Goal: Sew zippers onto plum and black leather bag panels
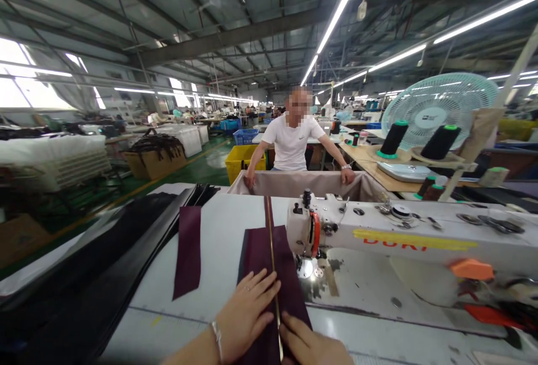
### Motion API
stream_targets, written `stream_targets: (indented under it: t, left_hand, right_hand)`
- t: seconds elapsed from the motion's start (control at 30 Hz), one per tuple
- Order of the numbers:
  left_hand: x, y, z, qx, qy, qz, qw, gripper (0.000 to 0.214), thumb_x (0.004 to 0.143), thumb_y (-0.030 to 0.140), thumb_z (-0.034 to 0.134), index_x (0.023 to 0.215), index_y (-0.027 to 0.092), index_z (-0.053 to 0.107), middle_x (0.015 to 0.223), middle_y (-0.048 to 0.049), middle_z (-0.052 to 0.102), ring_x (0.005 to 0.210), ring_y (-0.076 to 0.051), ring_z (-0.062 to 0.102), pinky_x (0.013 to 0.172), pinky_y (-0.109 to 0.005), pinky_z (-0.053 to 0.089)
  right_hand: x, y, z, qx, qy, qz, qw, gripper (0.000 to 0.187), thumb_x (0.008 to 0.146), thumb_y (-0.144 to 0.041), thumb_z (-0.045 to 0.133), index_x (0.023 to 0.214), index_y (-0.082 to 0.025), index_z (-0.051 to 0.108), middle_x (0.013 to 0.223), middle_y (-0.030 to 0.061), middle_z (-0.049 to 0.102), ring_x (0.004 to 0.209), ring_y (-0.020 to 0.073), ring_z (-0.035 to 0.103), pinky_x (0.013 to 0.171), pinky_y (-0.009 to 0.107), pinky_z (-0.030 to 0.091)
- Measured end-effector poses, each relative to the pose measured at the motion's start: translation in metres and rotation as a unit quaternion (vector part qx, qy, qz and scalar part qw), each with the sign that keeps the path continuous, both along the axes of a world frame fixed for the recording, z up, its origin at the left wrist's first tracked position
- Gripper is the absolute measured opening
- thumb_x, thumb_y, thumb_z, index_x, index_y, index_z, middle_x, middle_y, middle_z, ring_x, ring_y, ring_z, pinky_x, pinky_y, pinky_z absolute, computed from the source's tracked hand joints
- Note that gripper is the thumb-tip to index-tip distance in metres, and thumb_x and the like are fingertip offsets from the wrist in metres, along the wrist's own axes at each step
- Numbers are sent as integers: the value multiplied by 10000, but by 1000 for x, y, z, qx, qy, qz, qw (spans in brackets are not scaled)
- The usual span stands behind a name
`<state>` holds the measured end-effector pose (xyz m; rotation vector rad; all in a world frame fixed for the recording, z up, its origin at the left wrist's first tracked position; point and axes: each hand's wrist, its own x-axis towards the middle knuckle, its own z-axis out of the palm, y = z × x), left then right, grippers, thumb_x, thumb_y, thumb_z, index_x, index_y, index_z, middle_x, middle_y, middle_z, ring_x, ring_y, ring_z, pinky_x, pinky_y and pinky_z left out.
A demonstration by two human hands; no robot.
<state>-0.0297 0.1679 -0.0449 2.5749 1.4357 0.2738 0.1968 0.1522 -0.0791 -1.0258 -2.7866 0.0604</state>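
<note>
A dark purple fabric panel (292,275) lies on the pale sewing table, with a gold-toothed zipper (271,244) running lengthwise along it. The zipper's narrow tape extends past the panel's far end. My left hand (247,312) rests flat on the panel, fingers spread, fingertips at the left side of the zipper. On the zipper's right side, my right hand (309,342) lies with its fingers extended on the fabric; its lower part is cut off by the frame edge. Left of the panel is a smaller purple strip (188,250), untouched.
A white sewing machine (395,227) stands right of the panel, its lamp lit. Black sheets (121,253) are stacked at left. Across the table, a person (293,141) holds the rim of a fabric-lined bin (302,177). Thread cones (441,142) and a fan (437,107) stand at right.
</note>
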Motion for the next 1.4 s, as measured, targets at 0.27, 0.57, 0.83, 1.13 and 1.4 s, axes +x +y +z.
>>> stream_targets:
  t: [0.27,0.57,0.83,1.13,1.4]
  left_hand:
    - [-9,23,-8,12,37,20,999,612,926,550,370,1467,334,183,1548,-7,185,1430,-229,168,1159,-482,185]
    - [-15,36,-14,34,57,35,997,611,925,582,329,1466,329,198,1548,-8,188,1428,-223,176,1147,-445,216]
    - [-28,55,-22,51,60,81,994,576,950,513,315,1464,264,238,1536,-50,232,1415,-228,214,1135,-434,228]
    - [-16,54,-8,68,65,38,995,491,951,483,341,1426,362,297,1456,-8,379,1333,-253,320,1117,-493,196]
    - [-13,87,-15,77,54,69,993,497,947,482,327,1379,247,401,1461,-92,326,1316,-290,301,1073,-489,244]
  right_hand:
    - [21,-26,26,-99,19,-31,994,505,876,-137,452,1375,-207,430,1449,30,376,1086,222,600,913,411,536]
    - [22,-28,21,-90,17,-36,995,497,888,-152,437,1379,-228,422,1461,13,357,1052,218,615,887,408,554]
    - [23,-30,21,-92,38,-38,994,487,894,-152,428,1377,-219,421,1455,14,370,1070,220,605,893,422,552]
    - [43,-40,20,-70,64,-27,995,443,912,-176,409,1348,-233,462,1413,11,437,1067,205,611,878,401,562]
    - [89,-46,18,11,42,-75,996,344,888,-310,516,1226,-336,576,1285,-44,568,1081,231,584,875,418,563]
